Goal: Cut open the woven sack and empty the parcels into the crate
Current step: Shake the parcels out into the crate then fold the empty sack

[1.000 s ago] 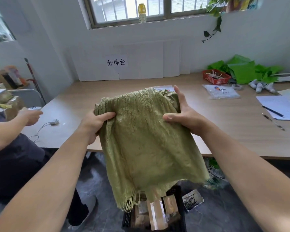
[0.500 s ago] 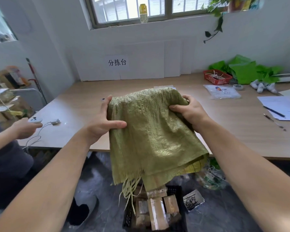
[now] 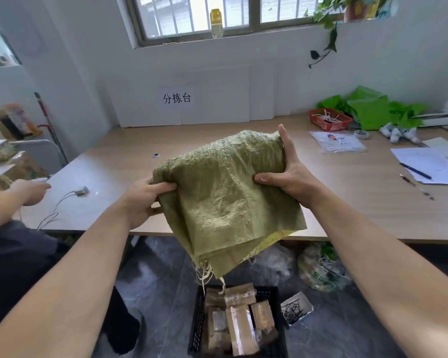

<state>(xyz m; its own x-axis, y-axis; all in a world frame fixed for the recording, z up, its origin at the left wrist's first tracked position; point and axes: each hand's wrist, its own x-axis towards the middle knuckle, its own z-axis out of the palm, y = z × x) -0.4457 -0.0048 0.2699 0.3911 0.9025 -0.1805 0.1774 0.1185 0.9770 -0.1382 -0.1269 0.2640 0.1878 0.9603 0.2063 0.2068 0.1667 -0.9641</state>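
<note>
Olive-green woven plastic sack [image 3: 228, 197] hangs at centre frame, frayed mouth down. At its left edge the left hand [image 3: 142, 200] pinches a bunched fold; at its upper right the right hand [image 3: 287, 171] clamps the cloth, thumb in front. Below, at lower centre, brown paper parcels [image 3: 239, 321] fill a black plastic crate [image 3: 195, 324] on the floor, before the wooden tabletop [image 3: 360, 202].

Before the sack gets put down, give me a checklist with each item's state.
1. Both hands grip the sack: left hand and right hand ok.
2. Open end points down over the crate: ok.
3. Parcels landed in crate: ok.
4. Sack fully empty: cannot tell, inside hidden.
5. Floor around crate free of strays: not ok, a small tray lies beside it.
</note>
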